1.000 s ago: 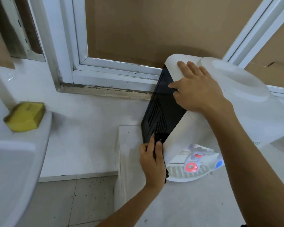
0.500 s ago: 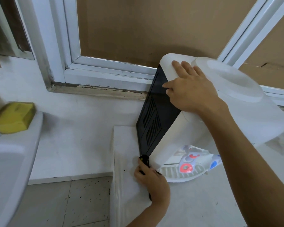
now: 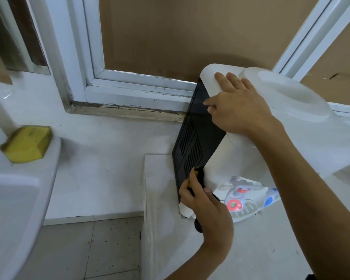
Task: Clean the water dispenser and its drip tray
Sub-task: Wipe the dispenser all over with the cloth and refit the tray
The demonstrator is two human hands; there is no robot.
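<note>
Gripping a dark scouring pad with a yellow edge (image 3: 198, 175), the left hand (image 3: 205, 207) presses it against the lower corner of the black vented side panel (image 3: 192, 150) of the white plastic water dispenser (image 3: 303, 138). Fingers and thumb curl round the pad, so this hand is closed on it. At about one o'clock from it, the right hand (image 3: 236, 106) lies over the dispenser's top left corner, fingers fairly straight on the white top and thumb hooked onto the black panel, steadying the body.

The dispenser stands on a white tiled ledge (image 3: 160, 199), near its left edge, leaning slightly. Its white slotted drip tray (image 3: 245, 211) sits at the base, at three o'clock from the left hand, under the red tap (image 3: 233, 205) and blue tap (image 3: 270, 200).

My judgement: the side panel is being wiped and the tray not yet reached. Hard scrubbing sideways could slide or tip the unit toward the ledge edge if the right hand slackens. Moisture pushed through the vent slots could reach whatever sits behind them. A careless stroke might knock a tap or dislodge the tray.

At nine o'clock a yellow sponge (image 3: 26, 144) rests on a white basin rim (image 3: 49, 178).
</note>
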